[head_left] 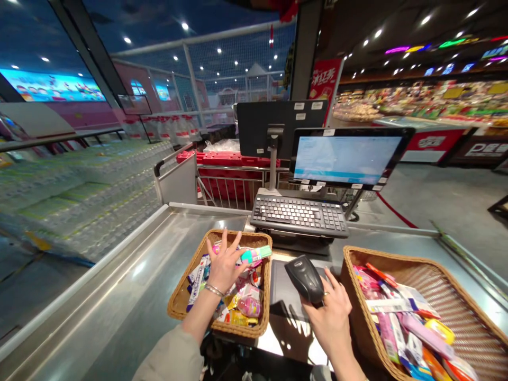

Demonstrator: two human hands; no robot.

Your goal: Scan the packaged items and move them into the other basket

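Note:
My left hand (225, 267) is over the left wicker basket (173, 300). Its thumb and index finger pinch a small teal-and-green packet (257, 254), while the other fingers spread apart. Beneath it the basket holds mixed small packaged goods, among them a pink round container (249, 306) and a yellow packet (239, 318). My right hand (330, 313) grips a black handheld barcode scanner (305, 278) between the two baskets, its head tilted toward the left one. The scanner body hides part of my fingers.
A larger wicker basket (346, 296) with several colourful packages stands at the right. Behind the hands are a keyboard (299, 214), a lit monitor (345, 159) and a second screen's dark back (254, 127). The metal counter (130, 286) has a raised left edge. A trolley (178, 180) stands beyond.

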